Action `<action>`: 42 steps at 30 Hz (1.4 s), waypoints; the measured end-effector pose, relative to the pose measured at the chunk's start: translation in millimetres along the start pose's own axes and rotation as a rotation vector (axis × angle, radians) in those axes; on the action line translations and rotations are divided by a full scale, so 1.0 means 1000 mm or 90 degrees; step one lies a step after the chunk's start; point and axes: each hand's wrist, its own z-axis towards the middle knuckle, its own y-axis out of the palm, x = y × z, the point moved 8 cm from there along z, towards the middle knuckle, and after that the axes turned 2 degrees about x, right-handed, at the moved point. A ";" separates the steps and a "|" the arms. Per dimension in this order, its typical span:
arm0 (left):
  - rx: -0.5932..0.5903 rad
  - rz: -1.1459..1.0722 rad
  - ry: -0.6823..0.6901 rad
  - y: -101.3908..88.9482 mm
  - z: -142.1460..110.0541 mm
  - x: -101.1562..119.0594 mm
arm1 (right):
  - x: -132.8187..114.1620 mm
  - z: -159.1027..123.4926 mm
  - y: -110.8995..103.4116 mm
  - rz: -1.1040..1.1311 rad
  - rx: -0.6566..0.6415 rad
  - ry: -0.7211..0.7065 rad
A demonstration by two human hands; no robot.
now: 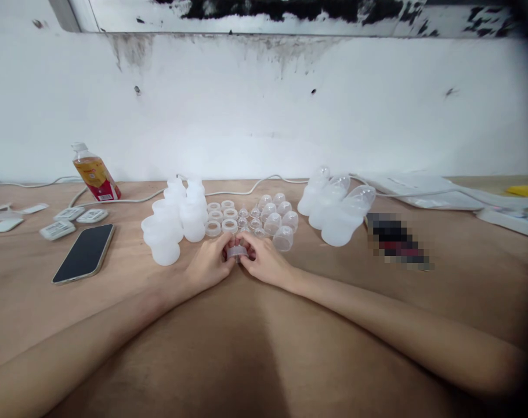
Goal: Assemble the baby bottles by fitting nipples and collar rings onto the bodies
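Observation:
Close together at the middle of the table, my left hand and my right hand both grip a translucent screw ring between thumbs and fingers. A small clear nipple seems to sit in the ring, partly hidden by my fingers. Just beyond my hands stand rows of similar white rings, several clear nipples and clear dome caps. White baby bottle bodies are grouped left of my left hand. Farther right, capped bottles stand in a cluster.
A phone lies at left near small white labelled cases. Behind them stands a drink bottle. A white cable runs along the wall. Plastic bags and a blurred dark item lie at right.

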 end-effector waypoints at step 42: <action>-0.017 0.641 -0.190 -0.149 -0.007 -0.017 | 0.033 0.003 0.005 0.419 0.017 0.221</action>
